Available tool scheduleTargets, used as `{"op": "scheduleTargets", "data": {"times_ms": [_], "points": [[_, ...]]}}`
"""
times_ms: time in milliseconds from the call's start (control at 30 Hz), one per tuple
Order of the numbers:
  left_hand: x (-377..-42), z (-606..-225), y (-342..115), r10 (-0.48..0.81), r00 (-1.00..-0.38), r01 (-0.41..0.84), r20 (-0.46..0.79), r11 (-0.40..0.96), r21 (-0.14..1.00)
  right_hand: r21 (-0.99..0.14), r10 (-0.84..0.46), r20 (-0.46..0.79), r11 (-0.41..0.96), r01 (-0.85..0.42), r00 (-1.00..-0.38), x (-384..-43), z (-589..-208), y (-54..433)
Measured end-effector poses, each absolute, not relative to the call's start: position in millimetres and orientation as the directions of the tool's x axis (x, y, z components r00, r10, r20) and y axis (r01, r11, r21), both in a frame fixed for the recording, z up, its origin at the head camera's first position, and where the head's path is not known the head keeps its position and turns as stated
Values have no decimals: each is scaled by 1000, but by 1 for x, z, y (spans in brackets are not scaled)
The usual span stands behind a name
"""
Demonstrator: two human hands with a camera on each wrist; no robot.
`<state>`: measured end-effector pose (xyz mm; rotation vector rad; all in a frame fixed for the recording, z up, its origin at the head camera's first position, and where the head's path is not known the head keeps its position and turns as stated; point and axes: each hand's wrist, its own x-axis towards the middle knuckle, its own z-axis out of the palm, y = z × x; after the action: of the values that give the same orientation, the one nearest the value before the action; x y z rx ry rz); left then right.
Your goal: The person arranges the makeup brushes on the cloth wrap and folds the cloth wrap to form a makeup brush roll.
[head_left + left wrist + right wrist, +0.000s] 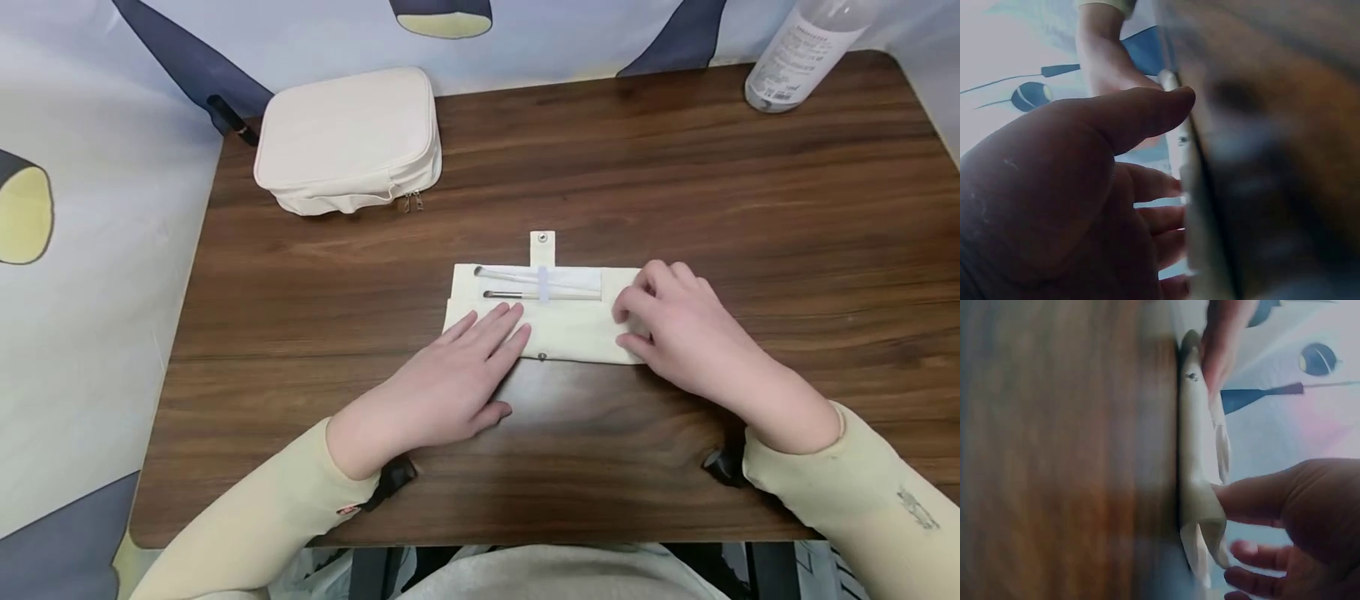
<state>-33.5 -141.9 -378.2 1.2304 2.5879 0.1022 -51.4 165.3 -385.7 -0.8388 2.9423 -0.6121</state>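
A cream fabric brush case [573,332] lies flat on the table, with a snap tab [542,250] sticking out at its far edge. Two slim makeup brushes [506,294] lie side by side on it under a narrow translucent strap [543,287]. My left hand [450,387] rests on the case's left part, fingers straight and spread. At the right end, my right hand [690,333] holds the fabric with bent thumb and fingers. The right wrist view shows the case's upper layer [1205,509] raised there, thumb against it and fingertips at its edge.
A zipped white case [348,137] stands at the back left, beside a black pen-like item [232,119]. A clear labelled bottle [806,54] is at the back right. The wooden table's [600,467] front edge runs close to the person's body.
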Motion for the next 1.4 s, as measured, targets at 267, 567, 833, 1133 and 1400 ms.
{"op": "scheduleTargets", "data": {"times_ms": [267,567,833,1133,1400], "points": [[-35,-374,-129,745,-630,749,-221,657,80,-164,-689,-28,718,-677,-724,-58,-372,136],[-45,-390,-112,756,-650,758,-75,652,8,-130,-645,-229,762,-634,-729,-56,-373,115],[-55,-387,-121,720,-692,716,-39,693,85,-163,-661,-134,749,-642,-738,-65,-372,115],[-78,-381,-141,627,-771,538,-110,734,414,-320,-682,-193,724,-611,-706,-88,-363,121],[-96,-377,-148,534,-834,412,-139,771,486,-381,-577,-255,798,-468,-776,-103,-366,132]]}}
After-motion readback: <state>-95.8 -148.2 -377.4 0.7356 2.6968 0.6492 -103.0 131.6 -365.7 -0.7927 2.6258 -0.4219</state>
